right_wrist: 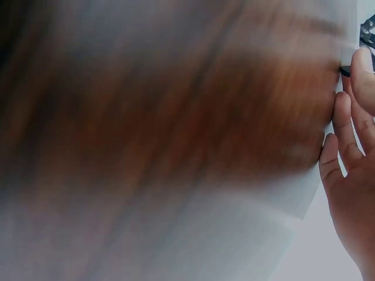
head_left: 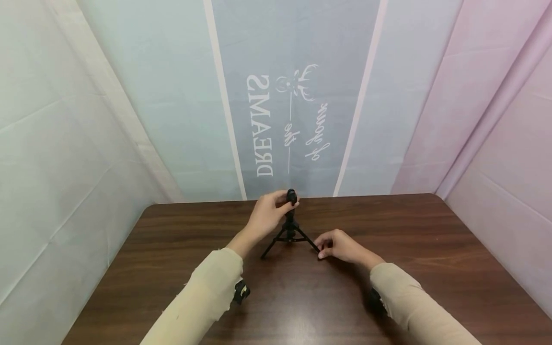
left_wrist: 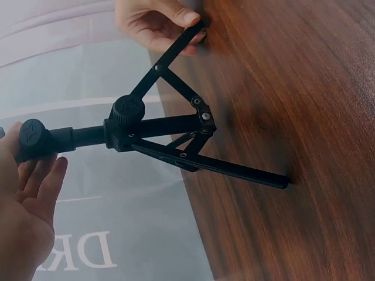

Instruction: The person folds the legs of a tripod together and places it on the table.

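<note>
A small black tripod point(head_left: 290, 221) stands on the brown table with its legs spread, near the back edge. My left hand point(head_left: 266, 214) grips its top part; in the left wrist view that hand point(left_wrist: 26, 205) is around the upper column beside a round knob point(left_wrist: 33, 133). My right hand point(head_left: 342, 247) pinches the lower end of the right leg point(head_left: 311, 243) between thumb and fingers. The left wrist view shows another leg point(left_wrist: 246, 172) reaching the table, untouched by either hand. In the right wrist view, the right hand point(right_wrist: 357, 170) is at the right edge, with the dark leg tip point(right_wrist: 345, 71) at its thumb.
The wooden table point(head_left: 181, 239) has its far edge against a fabric backdrop point(head_left: 194, 120) with printed lettering. Light fabric walls rise at the left point(head_left: 51, 167) and right point(head_left: 509, 177). A dark band point(head_left: 241, 291) is at the left sleeve.
</note>
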A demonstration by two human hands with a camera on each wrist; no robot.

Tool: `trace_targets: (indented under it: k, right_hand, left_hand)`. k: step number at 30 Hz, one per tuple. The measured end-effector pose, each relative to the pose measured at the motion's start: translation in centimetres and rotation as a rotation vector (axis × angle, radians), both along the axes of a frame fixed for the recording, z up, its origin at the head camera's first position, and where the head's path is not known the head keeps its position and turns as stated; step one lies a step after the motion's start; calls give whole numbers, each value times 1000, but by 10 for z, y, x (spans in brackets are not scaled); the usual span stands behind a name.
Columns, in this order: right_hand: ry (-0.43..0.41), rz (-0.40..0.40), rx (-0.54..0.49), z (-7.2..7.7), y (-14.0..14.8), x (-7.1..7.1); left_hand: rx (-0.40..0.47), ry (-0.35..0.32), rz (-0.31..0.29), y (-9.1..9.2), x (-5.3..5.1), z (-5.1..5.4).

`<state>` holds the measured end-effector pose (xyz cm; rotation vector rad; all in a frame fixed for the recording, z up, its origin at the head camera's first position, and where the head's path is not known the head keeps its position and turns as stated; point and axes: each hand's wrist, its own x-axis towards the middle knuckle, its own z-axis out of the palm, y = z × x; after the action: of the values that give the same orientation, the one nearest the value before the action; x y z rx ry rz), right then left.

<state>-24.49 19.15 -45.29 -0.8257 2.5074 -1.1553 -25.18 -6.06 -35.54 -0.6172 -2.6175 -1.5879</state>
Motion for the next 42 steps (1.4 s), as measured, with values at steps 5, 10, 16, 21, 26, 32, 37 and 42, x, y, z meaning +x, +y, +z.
trace_targets:
  k: [5,10,16,21,26,32,37,42]
  right_hand:
    - [18,4,12,0,0,2]
    - [18,-15,7,-4,-2,2]
    - [21,-26,-9,-7,-4,2]
    - [23,-46,-7,-9,-5,2]
    - [38,-65,1,-10,-5,4]
    - [45,-73,3,-10,-5,6]
    - [41,-63,-4,-10,-5,6]
    - [44,-64,7,-8,-5,7]
  left_hand:
    - [27,8,33,3,3,-4]
    - [87,16,66,7,5,-9]
    - [143,43,102,9,8,-16]
    - [174,69,131,13,10,-23]
    - [222,82,132,16,13,-28]
    - [239,96,136,17,14,-30]
    - [240,89,146,17,13,-30]
    - [252,67,147,18,13,-30]
